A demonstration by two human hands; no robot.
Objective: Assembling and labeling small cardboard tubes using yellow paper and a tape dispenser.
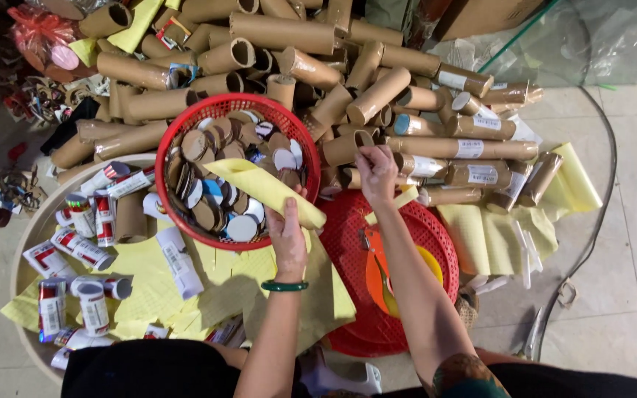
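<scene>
Left hand (287, 239) grips a yellow-wrapped tube (267, 190) over the red basket (178, 214); right hand (376, 173) pinches cardboard tubes (377, 94) at twelve o'clock.

Two bare forearms, no sleeves reaching the wrists. Left hand (287, 239): green bangle (284, 286) round the wrist. Right hand (376, 173): no ring or watch visible. Dark green patterned sleeve (466, 376) near right elbow. Black garment (149, 368) below.

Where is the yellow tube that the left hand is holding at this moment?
In the head view, the yellow paper-wrapped tube lies slantwise over the red basket of round discs, left of centre, gripped at its lower end by the left hand.
</scene>
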